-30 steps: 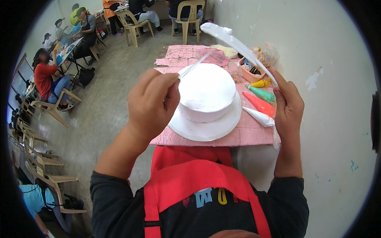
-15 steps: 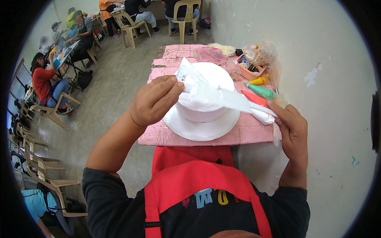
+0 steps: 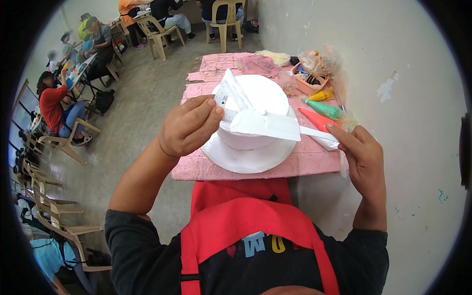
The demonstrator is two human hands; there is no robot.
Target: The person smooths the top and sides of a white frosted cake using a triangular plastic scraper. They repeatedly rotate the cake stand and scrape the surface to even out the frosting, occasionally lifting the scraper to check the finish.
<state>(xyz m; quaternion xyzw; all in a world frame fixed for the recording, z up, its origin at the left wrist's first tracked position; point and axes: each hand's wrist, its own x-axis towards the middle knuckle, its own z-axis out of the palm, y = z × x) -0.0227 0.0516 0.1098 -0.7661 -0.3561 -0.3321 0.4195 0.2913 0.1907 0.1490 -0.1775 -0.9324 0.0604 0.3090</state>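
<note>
A round form coated in smooth white icing [image 3: 272,91], like a cake, stands on a white round board [image 3: 250,164]. My left hand [image 3: 189,124] is closed on a white triangular scraper [image 3: 227,98] with small marks on it, tipped up above the near left of the icing. In my right hand [image 3: 361,155] I grip the handle of a white spatula [image 3: 268,125]. Its wide blade lies over the front of the form, its left end against or very near the scraper; I cannot tell whether they touch. A small white lump sits by the blade's upper edge.
The pink table [image 3: 196,167] also bears red [image 3: 314,120], green [image 3: 324,110] and yellow [image 3: 322,95] piping bags, an orange basket [image 3: 307,87] of supplies and a pink cloth [image 3: 258,66]. A wall [image 3: 393,123] rises close on the right. People and chairs [image 3: 69,145] are at left.
The spatula blade, blurred and slanting before, now shows sharp and more level, slightly lower and left. My left hand and the triangular scraper have shifted a little left in the picture.
</note>
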